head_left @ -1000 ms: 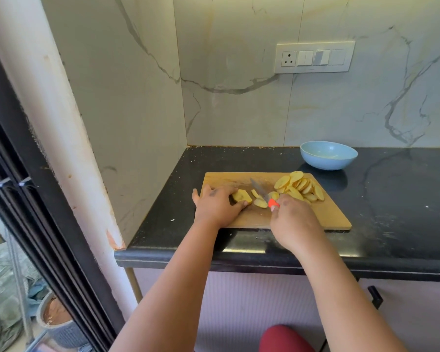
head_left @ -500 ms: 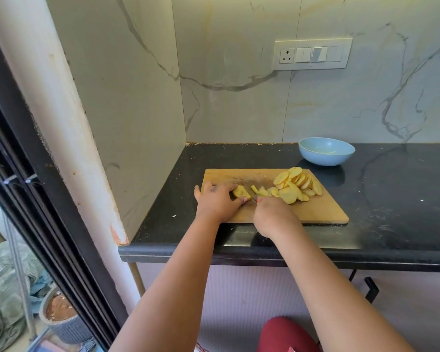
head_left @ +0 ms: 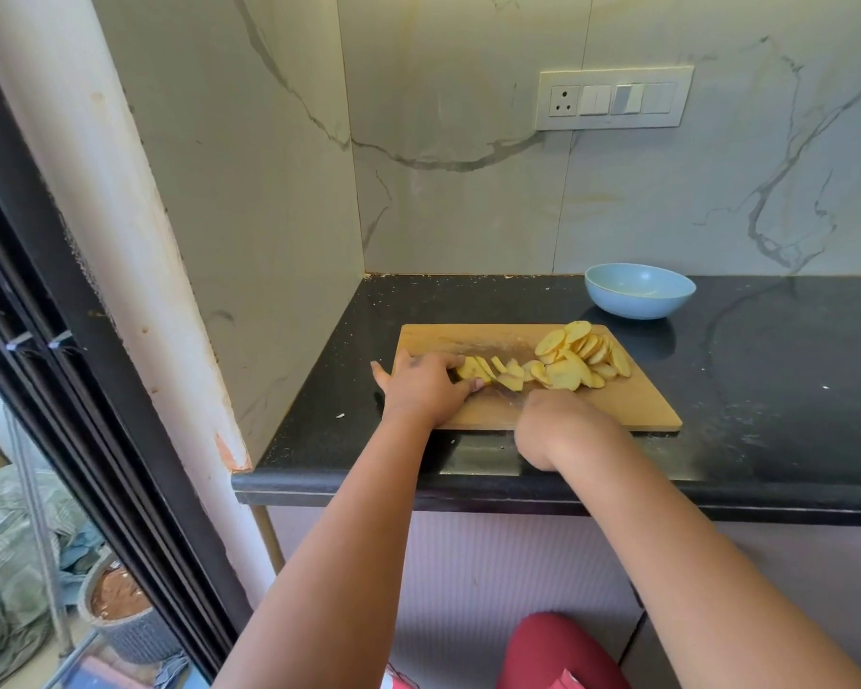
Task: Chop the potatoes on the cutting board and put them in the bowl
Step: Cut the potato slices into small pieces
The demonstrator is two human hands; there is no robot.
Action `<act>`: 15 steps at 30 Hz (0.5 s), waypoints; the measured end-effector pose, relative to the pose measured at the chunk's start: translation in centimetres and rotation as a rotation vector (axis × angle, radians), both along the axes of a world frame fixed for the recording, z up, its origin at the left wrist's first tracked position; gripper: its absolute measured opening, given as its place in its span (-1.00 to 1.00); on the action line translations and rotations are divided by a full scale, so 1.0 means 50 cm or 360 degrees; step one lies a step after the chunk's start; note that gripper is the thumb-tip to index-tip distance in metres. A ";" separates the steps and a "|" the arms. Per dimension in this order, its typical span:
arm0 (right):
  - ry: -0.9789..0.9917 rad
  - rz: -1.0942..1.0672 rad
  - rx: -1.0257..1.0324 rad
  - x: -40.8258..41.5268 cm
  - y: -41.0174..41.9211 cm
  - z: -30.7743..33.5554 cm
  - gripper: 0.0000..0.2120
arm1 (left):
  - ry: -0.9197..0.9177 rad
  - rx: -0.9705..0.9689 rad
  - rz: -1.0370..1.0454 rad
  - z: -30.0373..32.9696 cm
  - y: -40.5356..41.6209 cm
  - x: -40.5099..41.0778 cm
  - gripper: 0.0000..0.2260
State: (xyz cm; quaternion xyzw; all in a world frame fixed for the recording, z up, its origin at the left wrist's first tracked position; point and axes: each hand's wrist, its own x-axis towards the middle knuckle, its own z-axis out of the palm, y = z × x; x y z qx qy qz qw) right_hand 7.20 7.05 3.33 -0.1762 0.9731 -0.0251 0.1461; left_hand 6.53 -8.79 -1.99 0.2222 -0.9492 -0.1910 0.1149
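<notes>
Left hand (head_left: 426, 385): fingers curled, holding potato piece (head_left: 471, 369) at cutting board (head_left: 632, 407) left edge.
Right hand (head_left: 553, 425): fisted at the board's near edge; contents hidden.

Cutting board (head_left: 632, 405) on counter (head_left: 766, 415), bowl (head_left: 639, 290) behind its far-right corner, apart. Left hand (head_left: 426, 387) on board's left end; potato piece (head_left: 471, 368) at its fingertips, loose slices (head_left: 510, 375) just right of that. Slice pile (head_left: 582, 353) further right, beyond right hand (head_left: 553, 425) at near edge.
</notes>
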 end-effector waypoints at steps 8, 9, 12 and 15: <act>0.0010 -0.0011 -0.0527 -0.016 0.089 0.026 -0.77 | 0.0180 -0.0053 -0.0088 0.003 0.011 0.021 -0.59; 0.0039 -0.0006 -0.0655 -0.016 0.079 0.013 -0.76 | 0.0225 -0.0056 -0.0093 0.002 0.013 0.025 -0.63; 0.0284 0.0102 -0.0842 -0.014 0.038 -0.043 -0.67 | 0.0253 -0.0077 -0.0118 -0.005 0.017 0.034 -0.69; 0.0575 0.0143 -0.0896 -0.011 0.016 -0.085 -0.68 | 0.0253 -0.0104 -0.0131 -0.007 0.020 0.034 -0.67</act>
